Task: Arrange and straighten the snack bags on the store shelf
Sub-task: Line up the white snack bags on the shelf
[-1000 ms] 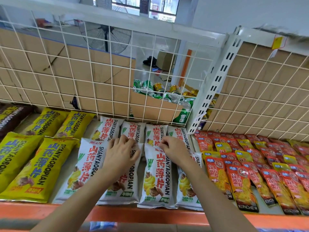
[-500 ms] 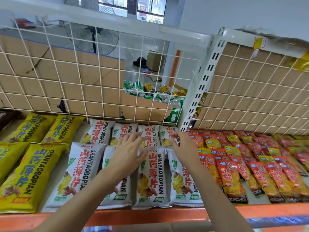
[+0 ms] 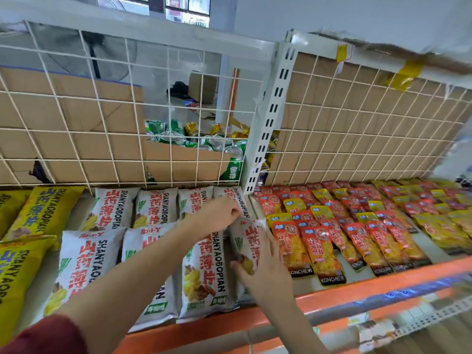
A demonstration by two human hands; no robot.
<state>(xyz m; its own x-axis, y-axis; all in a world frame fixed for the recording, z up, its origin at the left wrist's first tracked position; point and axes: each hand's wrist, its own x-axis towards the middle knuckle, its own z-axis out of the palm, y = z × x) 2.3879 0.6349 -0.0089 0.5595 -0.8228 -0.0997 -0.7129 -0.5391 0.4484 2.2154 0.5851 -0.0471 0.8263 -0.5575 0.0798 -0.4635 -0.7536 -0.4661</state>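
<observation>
White snack bags with red lettering lie in two rows on the shelf, a back row [image 3: 155, 208] and a front row [image 3: 204, 272]. The rightmost front bag [image 3: 249, 238] sits tilted, next to the red packets. My left hand [image 3: 222, 213] reaches across the rows, and its curled fingers pinch that bag's top edge. My right hand [image 3: 265, 269] grips the same bag lower down, thumb on its face and fingers round its right side. My left forearm hides part of the second front bag [image 3: 143, 249].
Yellow snack bags [image 3: 43, 213] fill the shelf's left end. Small red and yellow packets [image 3: 332, 238] cover the right section. A white wire grid [image 3: 127, 123] backed with cardboard closes the rear, with a slotted post [image 3: 270, 123] and drink cans [image 3: 217, 144] behind it. The orange shelf lip [image 3: 357, 290] runs along the front.
Both hands have moved right. My left hand left the second column for the rightmost front bag's top, and my right hand dropped from the back row to that bag's side.
</observation>
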